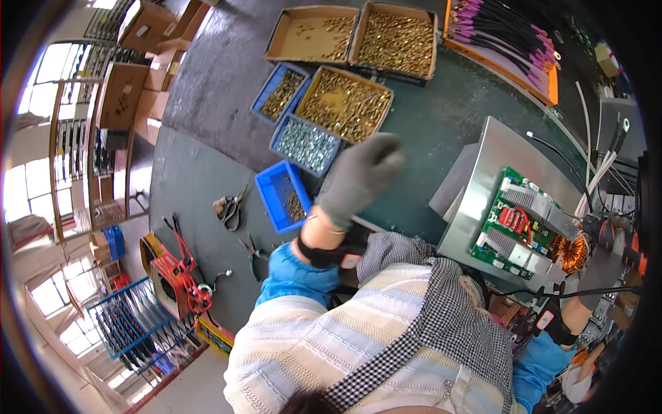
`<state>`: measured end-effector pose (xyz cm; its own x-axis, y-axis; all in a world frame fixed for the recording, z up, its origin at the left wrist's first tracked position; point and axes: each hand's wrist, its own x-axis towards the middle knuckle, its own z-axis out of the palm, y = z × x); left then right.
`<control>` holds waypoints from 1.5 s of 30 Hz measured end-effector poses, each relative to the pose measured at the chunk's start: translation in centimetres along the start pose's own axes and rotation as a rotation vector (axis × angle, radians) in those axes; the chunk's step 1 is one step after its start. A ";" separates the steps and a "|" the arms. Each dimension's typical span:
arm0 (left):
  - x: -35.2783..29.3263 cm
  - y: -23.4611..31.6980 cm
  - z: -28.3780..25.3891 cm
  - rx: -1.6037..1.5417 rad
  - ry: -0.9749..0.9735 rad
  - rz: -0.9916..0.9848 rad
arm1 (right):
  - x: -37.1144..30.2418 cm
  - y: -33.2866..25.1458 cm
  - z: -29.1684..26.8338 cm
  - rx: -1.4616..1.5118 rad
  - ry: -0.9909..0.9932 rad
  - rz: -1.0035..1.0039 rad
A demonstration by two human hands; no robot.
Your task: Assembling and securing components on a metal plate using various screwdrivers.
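Work the left hand (360,176), loosely curled at 1 o'clock above the surface (422,141), lightly beside the tray (332,102) of brass-coloured fasteners (358,116) at 12; cannot tell whether pinching any. Steady the right hand (598,277) by the power driver (605,234) just past 3 o'clock, cannot tell how closed, sparing the copper coil (569,254) beside the circuit board (494,219) at 3.

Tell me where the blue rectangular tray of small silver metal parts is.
In the head view, left of centre, that tray sits between the yellow rectangular tray of brass-coloured parts and the bright-blue tray, just left of the grey-gloved left hand.
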<state>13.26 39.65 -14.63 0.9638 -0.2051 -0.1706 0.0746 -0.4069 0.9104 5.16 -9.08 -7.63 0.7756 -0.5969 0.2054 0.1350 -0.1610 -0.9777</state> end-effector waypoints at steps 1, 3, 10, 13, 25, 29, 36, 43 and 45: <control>-1.8 -1.3 -1.9 0.157 0.068 -0.075 | -0.2 0.0 -0.4 0.010 0.001 -0.001; -5.3 -3.8 -5.6 0.624 0.201 -0.320 | -1.0 -0.7 -0.6 0.038 0.010 -0.011; -10.4 -10.4 -8.2 0.688 0.157 -0.101 | -5.1 -8.9 2.1 0.215 0.087 -0.103; -10.3 -11.7 -8.9 0.391 0.022 -0.276 | -6.2 -10.9 3.6 0.423 -0.009 -0.153; -9.7 -13.1 -7.0 0.803 0.148 -0.224 | -6.4 -12.6 8.2 0.490 -0.025 -0.225; -9.5 -12.5 -6.6 0.711 0.166 -0.314 | -5.1 -11.1 8.4 0.484 -0.075 -0.169; -9.4 -12.9 -8.3 0.908 0.109 -0.492 | -3.6 -7.8 8.2 0.444 -0.020 -0.144; -4.9 -4.6 -9.6 0.111 0.374 -0.382 | -3.7 -7.8 7.8 0.470 -0.016 -0.121; -1.9 -1.6 -6.7 -0.265 0.218 -0.161 | -4.0 -8.1 8.0 0.448 0.036 -0.080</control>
<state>13.03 46.68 -13.26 0.9640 0.0482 -0.2615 0.2659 -0.1679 0.9493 5.93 0.89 -0.90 0.7311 -0.6246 0.2745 0.4528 0.1434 -0.8800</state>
